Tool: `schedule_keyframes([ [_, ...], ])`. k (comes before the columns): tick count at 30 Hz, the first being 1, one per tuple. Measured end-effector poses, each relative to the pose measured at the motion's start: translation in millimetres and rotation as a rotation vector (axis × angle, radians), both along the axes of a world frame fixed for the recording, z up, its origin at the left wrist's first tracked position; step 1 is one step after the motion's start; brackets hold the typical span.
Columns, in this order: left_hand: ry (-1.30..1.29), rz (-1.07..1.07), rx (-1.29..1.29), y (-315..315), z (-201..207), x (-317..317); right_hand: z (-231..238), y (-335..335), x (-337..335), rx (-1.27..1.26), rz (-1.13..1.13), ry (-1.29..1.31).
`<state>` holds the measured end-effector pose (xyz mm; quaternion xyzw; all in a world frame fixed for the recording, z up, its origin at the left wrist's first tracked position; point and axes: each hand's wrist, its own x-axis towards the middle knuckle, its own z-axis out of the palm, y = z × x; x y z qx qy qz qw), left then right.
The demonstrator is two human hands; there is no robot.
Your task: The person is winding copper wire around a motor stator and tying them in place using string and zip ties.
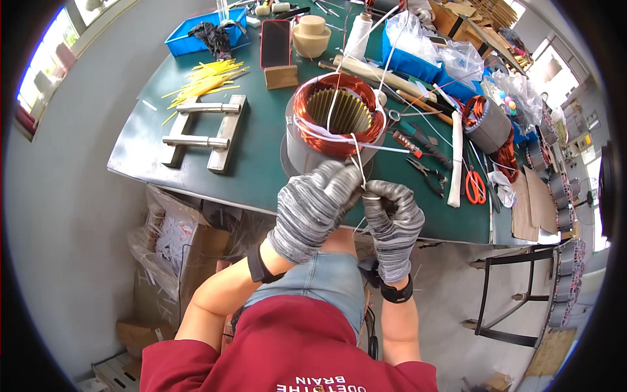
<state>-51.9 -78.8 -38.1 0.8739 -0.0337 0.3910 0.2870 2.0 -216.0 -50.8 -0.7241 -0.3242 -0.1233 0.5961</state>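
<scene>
A grey motor stator [304,149] stands upright at the table's near edge. Red-brown copper windings [310,91] ring its top, with yellowish strips lining the bore. A thin white cord [358,157] comes off the windings down to my gloved hands, just in front of the stator. My left hand [308,206] is closed, its fingertips pinching the cord. Beside it, my right hand [394,225] is curled closed on the same cord near a small metallic, ring-like piece [371,196] at the fingertips. White sleeving [392,149] sticks out from the windings to the right.
Right of the stator lie pliers [428,175], red-handled scissors [475,186] and a wooden stick [385,85]. A metal frame [225,134] and yellow strips [206,81] lie left. Behind are a phone [275,44], a thread cone [358,38] and blue bins [189,44].
</scene>
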Motion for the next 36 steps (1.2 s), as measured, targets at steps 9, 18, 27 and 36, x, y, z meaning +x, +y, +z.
schedule_keyframes([
  [9, 0.072, -0.177, -0.272, -20.8, -36.3, -13.4, -21.6, -9.0, -22.9, 0.180, 0.109, 0.623],
  [18, -0.167, 0.115, 0.155, 20.1, 5.8, 23.7, -89.2, -107.1, -76.0, -0.233, -0.056, 0.459],
  [27, -0.269, -0.034, 0.400, 42.1, -7.2, 53.6, -8.8, -20.3, -5.6, -0.337, -0.373, -0.207],
  [36, -0.411, 0.049, 0.399, 41.7, -26.1, 72.8, -7.1, -1.8, -10.2, 0.313, 0.647, 0.779],
])
